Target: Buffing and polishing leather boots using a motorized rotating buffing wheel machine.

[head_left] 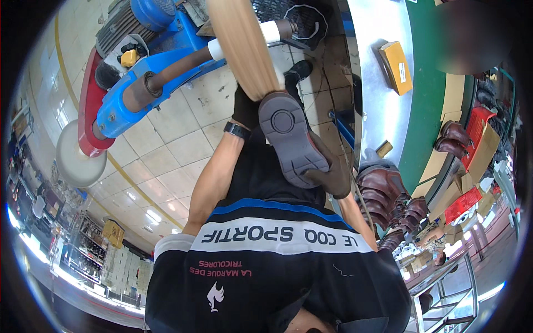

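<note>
A shoe (288, 136) with a grey-brown sole turned up toward me is between my hands; a strip of reddish upper shows along its edge. One end of it touches, or nearly touches, the lower edge of a tan buffing wheel (244, 44), whose surface is streaked as if turning. My right hand (332, 173), in a dark glove, is closed around the shoe's other end, thumb over the sole. On the left side, by the wheel, my dark-gloved left hand (245, 108) grips the shoe; its fingers are mostly hidden behind shoe and wheel. A dark band circles my left wrist.
The wheel's shaft (180, 69) runs from a blue machine (130, 105) with a red guard (90, 105). At right, a metal-topped bench (383, 122) carries a yellow box (397, 67) and a small tin (383, 148). Brown shoes (380, 194) are stacked beside my right arm.
</note>
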The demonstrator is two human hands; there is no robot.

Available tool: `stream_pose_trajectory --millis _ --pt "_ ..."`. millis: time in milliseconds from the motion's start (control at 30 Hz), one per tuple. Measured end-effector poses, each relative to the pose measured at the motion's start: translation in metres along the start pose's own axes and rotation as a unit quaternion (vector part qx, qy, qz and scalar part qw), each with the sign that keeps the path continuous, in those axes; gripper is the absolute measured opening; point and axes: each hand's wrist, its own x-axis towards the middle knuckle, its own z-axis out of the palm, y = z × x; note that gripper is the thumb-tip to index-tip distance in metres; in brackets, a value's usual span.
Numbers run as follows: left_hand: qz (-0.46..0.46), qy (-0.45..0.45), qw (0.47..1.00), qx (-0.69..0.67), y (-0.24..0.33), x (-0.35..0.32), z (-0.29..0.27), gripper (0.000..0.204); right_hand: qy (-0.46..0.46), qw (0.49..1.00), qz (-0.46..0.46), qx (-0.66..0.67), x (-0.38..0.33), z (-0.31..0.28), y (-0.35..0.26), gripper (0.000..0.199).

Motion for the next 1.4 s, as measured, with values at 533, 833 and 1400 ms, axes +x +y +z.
stream_pose_trajectory --millis 533,833,1400 --pt "-0.025 -0.064 0.989 -0.134 0.032 -0.016 0.014 0.067 -0.055 0.994 -0.078 -0.055 -0.002 -0.004 0.025 0.099" --pt "-0.152 -0.144 0.972 -0.106 -0.006 -0.101 0.029 0.047 -0.030 0.991 -0.020 -0.125 0.027 0.013 0.045 0.096" --pt "-0.311 -0.183 0.917 -0.171 0.039 -0.083 -0.014 0.048 -0.072 0.985 -0.088 0.127 0.133 -0.038 -0.010 0.054"
